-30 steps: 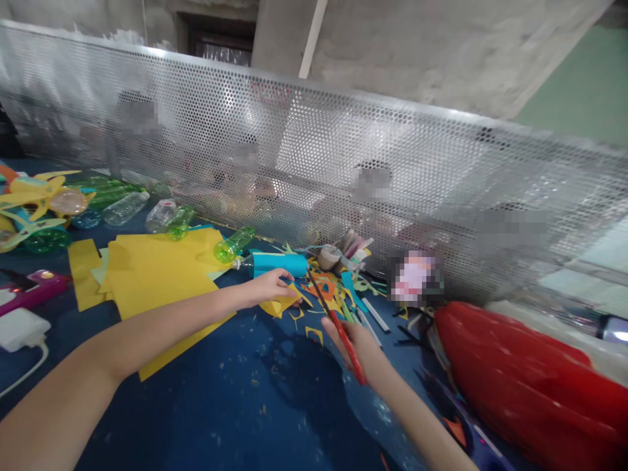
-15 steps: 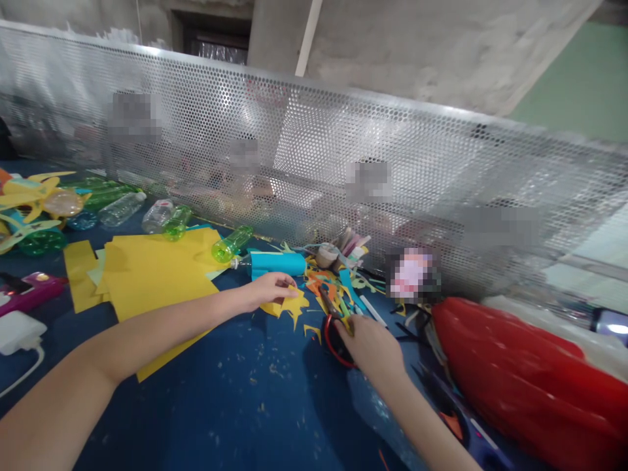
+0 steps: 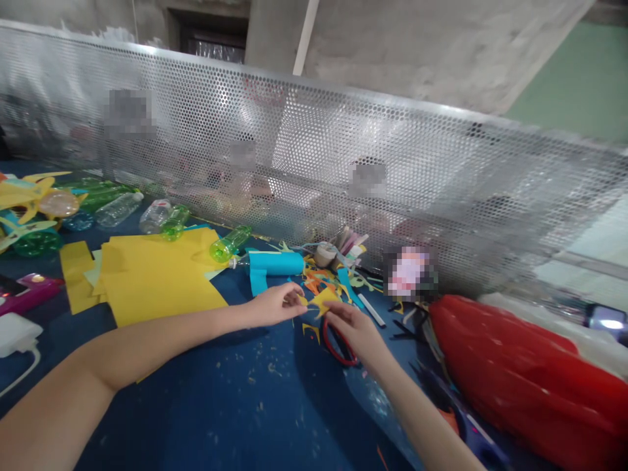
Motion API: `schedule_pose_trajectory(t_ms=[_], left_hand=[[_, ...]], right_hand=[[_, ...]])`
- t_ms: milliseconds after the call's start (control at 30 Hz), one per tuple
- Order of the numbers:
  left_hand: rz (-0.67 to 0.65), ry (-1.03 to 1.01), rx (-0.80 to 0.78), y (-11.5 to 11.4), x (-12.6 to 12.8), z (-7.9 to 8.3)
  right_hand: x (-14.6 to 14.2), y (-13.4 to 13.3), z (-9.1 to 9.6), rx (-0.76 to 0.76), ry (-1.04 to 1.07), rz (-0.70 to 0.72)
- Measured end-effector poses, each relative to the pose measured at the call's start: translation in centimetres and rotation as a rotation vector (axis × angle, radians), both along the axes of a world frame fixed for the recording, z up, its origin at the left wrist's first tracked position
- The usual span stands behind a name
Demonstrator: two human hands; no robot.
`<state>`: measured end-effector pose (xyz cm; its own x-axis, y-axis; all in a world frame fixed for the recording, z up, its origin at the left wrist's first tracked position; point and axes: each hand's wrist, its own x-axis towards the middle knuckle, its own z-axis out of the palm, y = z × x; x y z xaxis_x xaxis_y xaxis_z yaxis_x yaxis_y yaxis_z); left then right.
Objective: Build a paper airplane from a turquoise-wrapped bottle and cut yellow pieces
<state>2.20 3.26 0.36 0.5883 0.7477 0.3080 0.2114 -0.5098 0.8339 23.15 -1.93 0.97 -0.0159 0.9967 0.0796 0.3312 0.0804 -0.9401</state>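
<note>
A small yellow paper cut-out (image 3: 321, 299) is held just above the blue table (image 3: 235, 405) between both hands. My left hand (image 3: 275, 304) pinches its left edge. My right hand (image 3: 354, 327) grips its right edge with the fingertips. Red-handled scissors (image 3: 337, 343) lie on the table under my right hand, partly hidden by it. Behind the hands lies a bottle wrapped in blue paper (image 3: 275, 263) amid orange, yellow and blue paper scraps (image 3: 326, 281).
Yellow paper sheets (image 3: 157, 278) lie to the left, with green and clear plastic bottles (image 3: 147, 212) behind them. A pink glue gun (image 3: 27, 293) and a white charger (image 3: 14, 330) are at the far left. A red glossy object (image 3: 520, 373) fills the right. A perforated metal screen (image 3: 314, 157) closes the back.
My right hand has laid the red scissors on the table and moved to the yellow cut-out. My left hand has lifted that cut-out off the scraps toward me.
</note>
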Motion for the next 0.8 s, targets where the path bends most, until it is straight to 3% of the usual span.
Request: schedule_pose_trajectory(t_ms=[100, 200, 333, 500, 600, 800], left_hand=[[0.054, 0.212, 0.386, 0.6, -0.6, -0.2], [0.091, 0.412, 0.531, 0.8, -0.9, -1.0], [0.112, 0.547, 0.586, 0.6, -0.9, -1.5], [0.093, 0.564, 0.587, 0.6, -1.0, -1.0], [0.091, 0.51, 0.58, 1.1, -1.0, -0.8], [0.01, 0.256, 0.521, 1.2, -0.7, 0.0]], right_hand=[[2.1, 1.1, -1.1, 0.029, 0.082, -0.133], [3.1, 1.6, -1.8, 0.011, 0.007, -0.147], [2.0, 1.1, -1.2, 0.126, -0.263, -0.068], [0.0, 0.0, 0.1, 0.212, -0.469, 0.01], [-0.2, -0.1, -0.2, 0.213, -0.488, -0.002], [-0.9, -0.3, -1.0, 0.256, -0.324, 0.056]])
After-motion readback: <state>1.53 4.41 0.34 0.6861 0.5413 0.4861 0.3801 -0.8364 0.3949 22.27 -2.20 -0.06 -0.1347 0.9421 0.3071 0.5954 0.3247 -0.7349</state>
